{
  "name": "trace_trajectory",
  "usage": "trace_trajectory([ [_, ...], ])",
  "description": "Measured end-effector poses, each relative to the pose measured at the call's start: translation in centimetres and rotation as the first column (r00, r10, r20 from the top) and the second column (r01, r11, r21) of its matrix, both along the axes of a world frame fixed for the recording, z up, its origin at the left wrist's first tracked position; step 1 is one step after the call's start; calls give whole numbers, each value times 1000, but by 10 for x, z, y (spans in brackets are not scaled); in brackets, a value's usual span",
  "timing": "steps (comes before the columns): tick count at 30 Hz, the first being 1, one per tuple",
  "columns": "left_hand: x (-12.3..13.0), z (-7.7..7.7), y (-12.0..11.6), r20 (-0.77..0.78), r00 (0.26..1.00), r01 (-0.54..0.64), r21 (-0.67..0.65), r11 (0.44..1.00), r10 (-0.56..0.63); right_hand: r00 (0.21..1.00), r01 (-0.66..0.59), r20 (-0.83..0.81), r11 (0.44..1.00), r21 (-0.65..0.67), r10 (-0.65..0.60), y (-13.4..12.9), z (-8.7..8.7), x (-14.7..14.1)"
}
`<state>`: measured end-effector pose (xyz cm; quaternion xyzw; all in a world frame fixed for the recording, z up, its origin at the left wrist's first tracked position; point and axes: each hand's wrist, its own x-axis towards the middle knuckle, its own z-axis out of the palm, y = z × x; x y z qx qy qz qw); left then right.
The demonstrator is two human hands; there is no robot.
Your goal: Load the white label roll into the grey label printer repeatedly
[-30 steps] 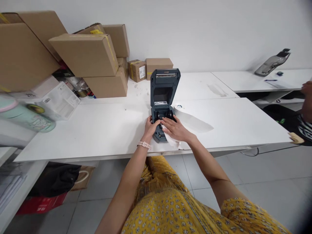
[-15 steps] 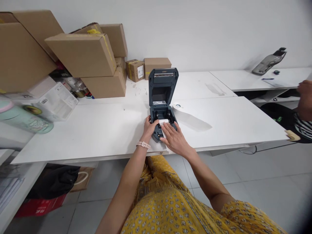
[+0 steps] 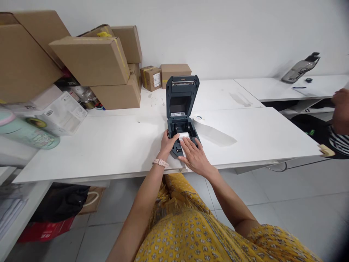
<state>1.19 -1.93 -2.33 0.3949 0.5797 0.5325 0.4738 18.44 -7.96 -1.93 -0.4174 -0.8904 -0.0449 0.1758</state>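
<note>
A dark grey label printer (image 3: 178, 123) stands on the white table with its lid (image 3: 181, 95) raised. Inside its bay lies white paper (image 3: 183, 135), part of which runs down toward the table's front edge beneath my fingers. My left hand (image 3: 167, 143), with a pink band at the wrist, is wrapped round the printer's left side, and its thumb rests at the paper. Flat over the front of the bay lies my right hand (image 3: 195, 154), fingers stretched out on the paper. That hand covers part of the printer's front right.
Right of the printer, a small white paper roll (image 3: 196, 119) trails a loose strip (image 3: 218, 134). Cardboard boxes (image 3: 89, 62) are stacked at the back left, near a mint bottle (image 3: 29, 133). A grey bottle (image 3: 300, 69) stands far right, near another person's arm (image 3: 340, 112).
Both hands stay at the printer. My left thumb has shifted slightly to the right along the paper; otherwise little differs.
</note>
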Motion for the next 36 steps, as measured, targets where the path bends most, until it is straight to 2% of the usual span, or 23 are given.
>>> trace_trajectory([
  [5, 9, -1, -36, -14, 999, 42, 36, 998, -42, 997, 45, -55, 999, -3, -45, -36, -2, -9],
  [8, 14, -2, -49, 13, 999, 47, 31, 998, -47, 992, -4, -123, 999, -44, -2, -61, 5, -7],
  [11, 17, -2, -51, 53, 997, 56, 30, 998, -58, 963, -29, -268, 993, -111, -1, -54, 23, 6],
  [12, 17, -2, -51, 54, 997, 53, 25, 998, -54, 941, 3, -336, 994, -108, -39, -41, 31, 12],
  [14, 18, -2, -52, 39, 998, 42, 6, 999, -42, 863, 142, -483, 989, -46, -146, 0, 51, 23],
  [16, 19, -1, -57, 21, 999, 38, -20, 999, -38, 767, 209, -620, 978, -1, -165, 58, 74, 30],
  [17, 20, 0, -60, 16, 999, 41, -30, 999, -40, 729, 198, -668, 980, -3, -150, 90, 87, 30],
  [20, 21, 0, -70, 7, 999, 41, -43, 998, -41, 638, 60, -758, 990, -125, -134, 185, 129, 20],
  [22, 21, -1, -74, -1, 999, 52, -50, 997, -52, 600, -40, -783, 971, -234, -164, 234, 154, 7],
  [24, 19, -3, -75, -3, 998, 70, -58, 996, -70, 599, -150, -768, 911, -384, -226, 263, 172, -4],
  [25, 19, -4, -75, 0, 997, 74, -61, 995, -74, 603, -184, -760, 885, -429, -243, 269, 178, -8],
  [27, 18, -6, -74, 12, 998, 64, -64, 996, -63, 620, -195, -741, 864, -464, -258, 263, 183, -10],
  [30, 19, -10, -75, 40, 998, 56, -65, 996, -53, 636, -163, -748, 915, -370, -189, 217, 176, 1],
  [33, 24, -15, -82, 79, 995, 70, -33, 997, -68, 663, -187, -747, 959, -211, -35, 147, 151, 19],
  [36, 30, -22, -93, 90, 994, 66, 12, 998, -67, 739, -152, -673, 982, -115, 35, 81, 111, 34],
])
